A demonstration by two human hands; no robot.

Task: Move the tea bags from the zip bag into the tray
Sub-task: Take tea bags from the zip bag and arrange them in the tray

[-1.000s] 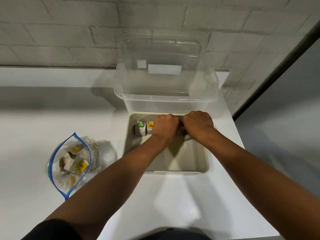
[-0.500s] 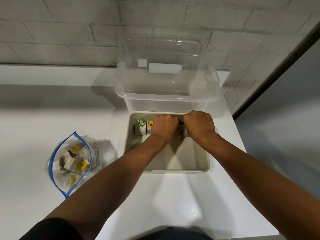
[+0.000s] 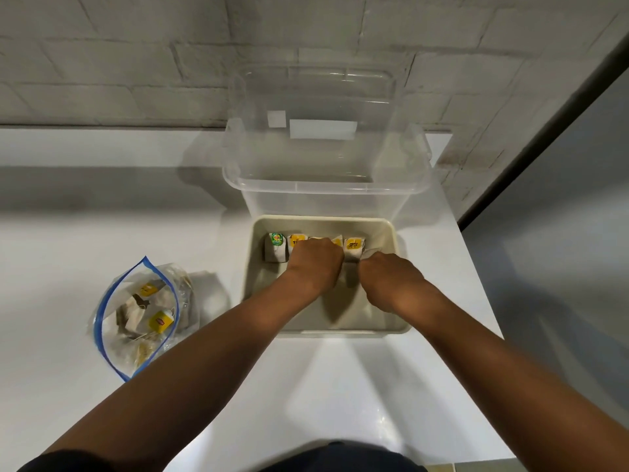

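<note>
Countertop [image 3: 102,253]: white, set against a pale brick wall [image 3: 136,46]
Storage bin [image 3: 326,185]: clear plastic, at the back of the counter, its front wall just behind the tray
Tray [image 3: 326,332]: beige, rectangular, in front of the bin; both hands reach into it
Zip bag [image 3: 136,315]: clear with a blue seal, mouth gaping, lying well left of the tray with several tea bags inside
Left hand [image 3: 315,264]: knuckles up, fingers curled down onto the row of tea bags; whether it grips one I cannot tell
Right hand [image 3: 391,281]: a loose fist just beside the rightmost bag, fingertips hidden, hold unclear
Tea bags [image 3: 276,248]: a row standing along the tray's far wall, one green tag at the left, the rest yellow
</note>
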